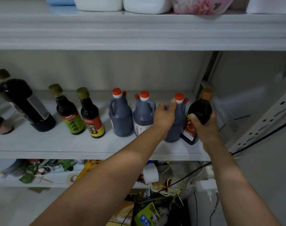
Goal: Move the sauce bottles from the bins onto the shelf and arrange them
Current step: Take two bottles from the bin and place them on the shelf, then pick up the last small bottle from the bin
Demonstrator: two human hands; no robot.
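On the white metal shelf (73, 144), near its right end, the right hand (204, 126) is wrapped around the belly of a dark glass sauce bottle with a brown cap and a red label (200, 108), thumb on the label side and fingers behind. Just beside it, the left hand (164, 116) curls around the shoulder and handle of a grey plastic jug with a red cap (173, 134), the thumb raised next to the cap. The glass bottle is probably heavy for its size, smooth and breakable, so a grip on the wide body seems safer than one on the thin neck. The plastic jug is tougher, and its handle gives a good hold. Both have the long axis nearly vertical, caps up. The glass one leans a little to the right, and whether its base touches the shelf I cannot tell. Two similar grey jugs (121, 118) stand to the left in the row.
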